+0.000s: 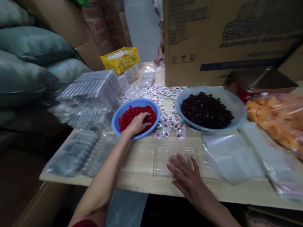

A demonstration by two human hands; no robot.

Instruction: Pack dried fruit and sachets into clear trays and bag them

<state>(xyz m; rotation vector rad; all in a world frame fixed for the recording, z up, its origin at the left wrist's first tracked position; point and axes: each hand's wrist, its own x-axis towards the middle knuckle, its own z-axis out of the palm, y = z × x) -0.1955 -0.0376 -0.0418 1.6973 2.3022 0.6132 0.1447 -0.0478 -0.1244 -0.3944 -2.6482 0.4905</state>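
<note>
The left hand (pixel 138 123) curled over red pieces (pixel 130 116) in the blue bowl (pixel 116 121), the right hand (pixel 187 174) lay open on the clear tray (pixel 162 156) at the counter (pixel 141 165) edge, where it could slip off.

head view looks forward and down, close over table (pixel 145 158).

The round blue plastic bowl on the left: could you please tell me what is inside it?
The round blue plastic bowl holds red candied pieces. The left hand reaches into them, covering those beneath it; whether its fingers grip any cannot be seen.
</note>
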